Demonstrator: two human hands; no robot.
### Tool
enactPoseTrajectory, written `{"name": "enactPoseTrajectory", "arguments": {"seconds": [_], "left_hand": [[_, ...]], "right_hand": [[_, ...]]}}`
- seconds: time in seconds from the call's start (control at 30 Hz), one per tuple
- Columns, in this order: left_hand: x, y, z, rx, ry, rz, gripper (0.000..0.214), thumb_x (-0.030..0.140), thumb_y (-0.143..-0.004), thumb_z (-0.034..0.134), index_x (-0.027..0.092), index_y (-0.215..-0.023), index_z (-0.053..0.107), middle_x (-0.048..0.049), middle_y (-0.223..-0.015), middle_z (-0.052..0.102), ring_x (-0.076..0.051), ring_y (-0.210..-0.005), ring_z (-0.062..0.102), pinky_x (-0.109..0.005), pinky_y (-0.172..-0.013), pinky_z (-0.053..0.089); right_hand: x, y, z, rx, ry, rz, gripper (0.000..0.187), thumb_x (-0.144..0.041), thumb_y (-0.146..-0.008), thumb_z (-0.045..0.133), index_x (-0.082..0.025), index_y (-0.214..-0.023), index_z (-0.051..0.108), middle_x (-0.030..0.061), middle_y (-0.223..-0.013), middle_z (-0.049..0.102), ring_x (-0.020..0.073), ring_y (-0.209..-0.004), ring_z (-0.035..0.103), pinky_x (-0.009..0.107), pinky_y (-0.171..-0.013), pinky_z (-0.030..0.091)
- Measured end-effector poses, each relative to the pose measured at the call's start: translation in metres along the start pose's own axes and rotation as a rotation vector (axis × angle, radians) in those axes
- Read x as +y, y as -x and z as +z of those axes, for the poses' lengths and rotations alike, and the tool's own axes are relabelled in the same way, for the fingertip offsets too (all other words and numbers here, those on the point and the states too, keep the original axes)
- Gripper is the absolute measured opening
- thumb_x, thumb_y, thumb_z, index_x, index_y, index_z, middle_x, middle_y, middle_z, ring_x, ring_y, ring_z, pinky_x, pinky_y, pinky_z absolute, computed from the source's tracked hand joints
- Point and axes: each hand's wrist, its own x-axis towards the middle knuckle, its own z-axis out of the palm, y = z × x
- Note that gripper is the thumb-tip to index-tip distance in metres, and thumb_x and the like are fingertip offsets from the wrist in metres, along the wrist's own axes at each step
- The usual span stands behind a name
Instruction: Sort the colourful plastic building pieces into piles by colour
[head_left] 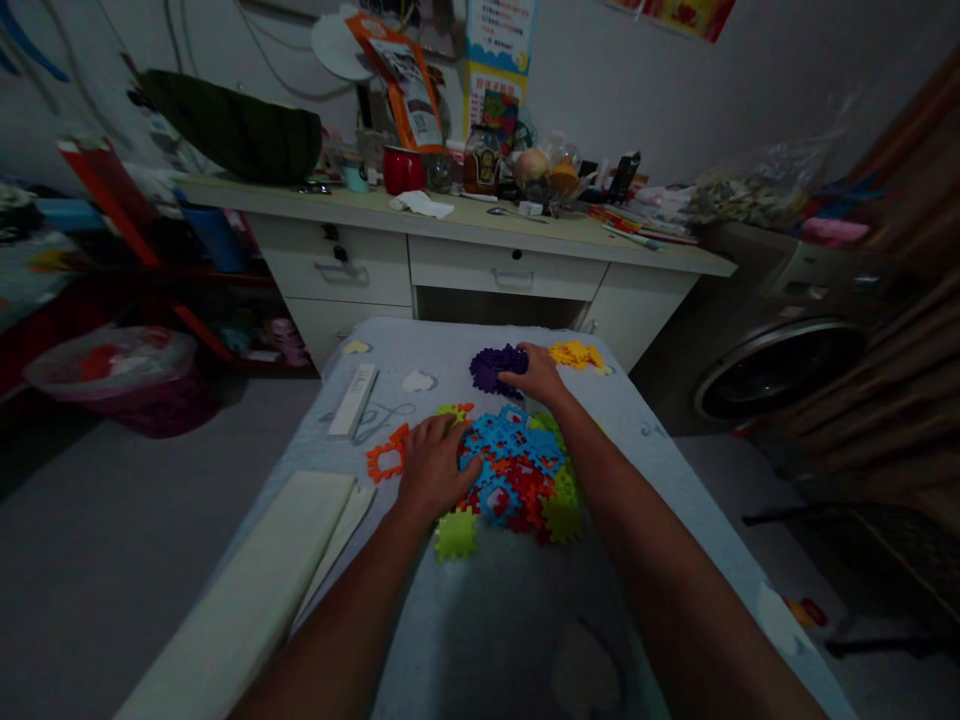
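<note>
A heap of plastic gear-shaped toy pieces lies mid-table, with blue pieces (510,434) on top, red pieces (523,480) below and green pieces (562,510) at the right and front. My left hand (436,465) rests at the heap's left edge, fingers and thumb spread. Just left of it is an orange frame-like piece (385,460); a single green piece (456,535) lies in front. Beyond the heap, my right hand (541,376) grips the right side of a cluster of purple gear pieces (491,368), thumb in front. Its far fingertips are partly hidden. Yellow pieces (576,354) lie to its right.
A white narrow box (353,402) and a long pale board (247,590) lie along the left side of the cloth-covered table (405,640). Behind stands a white desk (337,255) crowded with jars and packets. A washing machine (750,300) is at right, a waste bin (135,390) at left.
</note>
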Motion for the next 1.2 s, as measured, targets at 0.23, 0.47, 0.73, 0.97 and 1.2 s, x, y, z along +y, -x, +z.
{"name": "enactPoseTrajectory", "arguments": {"seconds": [0.23,0.47,0.73,0.97,1.2], "left_hand": [[-0.001,0.0,0.001,0.036,0.049,0.029,0.043,0.043,-0.083,0.061,0.025,-0.122,0.063,-0.0113,-0.129,0.059,-0.033,-0.122,0.048,-0.053,-0.105,0.037],[0.001,0.0,-0.001,0.037,0.073,0.005,0.042,0.043,-0.082,0.062,0.025,-0.121,0.064,-0.0105,-0.127,0.059,-0.033,-0.12,0.049,-0.053,-0.104,0.038],[0.001,-0.001,-0.001,0.041,0.102,-0.002,0.043,0.043,-0.084,0.06,0.02,-0.119,0.065,-0.0121,-0.126,0.061,-0.032,-0.12,0.05,-0.052,-0.105,0.038],[-0.004,-0.006,0.0,0.192,0.374,-0.124,0.039,0.045,-0.097,0.039,0.02,-0.116,0.063,-0.0109,-0.124,0.06,-0.026,-0.12,0.053,-0.046,-0.106,0.041],[-0.007,-0.006,-0.004,0.361,0.597,-0.162,0.04,0.042,-0.099,0.032,0.019,-0.115,0.06,-0.011,-0.122,0.061,-0.023,-0.12,0.055,-0.045,-0.108,0.042]], "right_hand": [[-0.009,-0.037,0.037,-0.262,0.214,0.106,0.126,-0.066,-0.046,0.085,-0.034,-0.152,0.026,0.016,-0.162,0.009,0.0532,-0.145,0.007,0.072,-0.107,0.022],[-0.007,-0.038,0.035,-0.231,0.262,-0.02,0.093,-0.059,-0.059,0.081,-0.03,-0.14,0.046,0.0148,-0.146,0.039,0.0422,-0.126,0.044,0.056,-0.099,0.042],[-0.006,-0.013,0.02,-0.11,0.213,-0.163,0.071,-0.028,-0.067,0.075,-0.02,-0.133,0.051,0.0132,-0.131,0.046,0.0268,-0.109,0.057,0.039,-0.096,0.047],[-0.014,0.034,-0.021,-0.156,-0.009,-0.391,0.068,-0.028,-0.067,0.078,-0.018,-0.13,0.053,0.0106,-0.124,0.052,0.0247,-0.116,0.054,0.039,-0.105,0.042],[-0.039,0.071,-0.045,-0.397,-0.193,-0.533,0.061,-0.05,-0.077,0.073,-0.024,-0.129,0.057,0.009,-0.135,0.054,0.0248,-0.124,0.052,0.04,-0.105,0.041]]}}
